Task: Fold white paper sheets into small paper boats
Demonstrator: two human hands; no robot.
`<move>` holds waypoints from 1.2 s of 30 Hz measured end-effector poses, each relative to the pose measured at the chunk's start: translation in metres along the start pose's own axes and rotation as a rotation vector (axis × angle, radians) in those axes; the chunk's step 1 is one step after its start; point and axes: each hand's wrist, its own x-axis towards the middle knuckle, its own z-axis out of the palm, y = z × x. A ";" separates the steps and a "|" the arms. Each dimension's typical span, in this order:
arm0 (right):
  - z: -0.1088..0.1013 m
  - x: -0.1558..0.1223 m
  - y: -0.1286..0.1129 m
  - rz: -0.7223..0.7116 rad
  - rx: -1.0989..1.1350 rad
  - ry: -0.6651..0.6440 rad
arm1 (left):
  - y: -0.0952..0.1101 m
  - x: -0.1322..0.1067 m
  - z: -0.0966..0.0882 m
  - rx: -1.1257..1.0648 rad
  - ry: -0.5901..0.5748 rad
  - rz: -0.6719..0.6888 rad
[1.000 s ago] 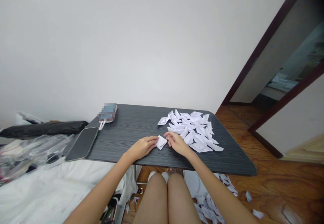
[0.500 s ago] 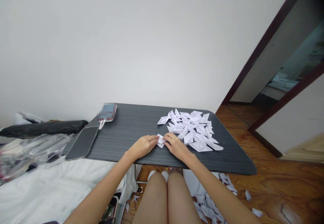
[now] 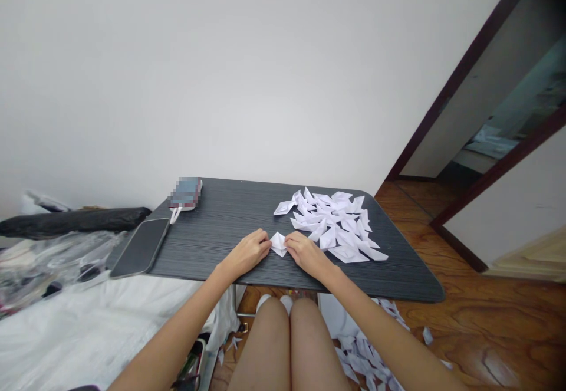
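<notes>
A small piece of folded white paper (image 3: 278,244) lies near the front edge of the dark table (image 3: 225,214). My left hand (image 3: 250,251) pinches its left corner, fingers closed. On the opposite corner my right hand (image 3: 305,251) is closed in the same way, thumb and fingers together. Several folded white paper boats (image 3: 331,223) form a loose heap just beyond and to the right of my right hand. The undersides of the fingers are hidden.
On the table's left lie a large dark phone or tablet (image 3: 140,248) and a partly blurred object (image 3: 186,193) with a white strap. White paper pieces (image 3: 365,358) lie below the table at right. White sheeting (image 3: 110,320) covers the left side; a wall (image 3: 265,84) stands behind.
My fingers have shifted outward to the paper's side corners, so more of it shows and it looks flatter and wider. The view has shifted slightly; the heap stays put.
</notes>
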 end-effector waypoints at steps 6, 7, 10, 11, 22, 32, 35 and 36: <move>0.003 0.004 0.002 0.104 0.147 0.088 | 0.004 0.002 -0.002 -0.086 0.041 -0.056; 0.003 0.004 0.003 0.098 0.166 0.088 | 0.005 0.002 -0.002 -0.106 0.052 -0.064; 0.005 0.005 0.004 0.054 0.176 0.075 | 0.007 0.004 0.000 -0.119 0.063 -0.070; 0.005 0.004 0.004 0.038 0.158 0.069 | 0.007 0.004 0.000 -0.108 0.059 -0.067; -0.001 0.001 -0.004 -0.015 0.048 0.020 | 0.008 0.003 0.000 -0.183 0.040 -0.066; 0.015 0.012 0.010 0.319 0.185 0.110 | -0.003 0.008 0.006 -0.407 0.084 -0.333; 0.016 0.013 0.011 0.336 0.128 0.102 | 0.000 0.009 0.010 -0.368 0.099 -0.398; 0.015 0.013 0.012 0.340 0.109 0.092 | 0.002 0.009 0.011 -0.341 0.101 -0.419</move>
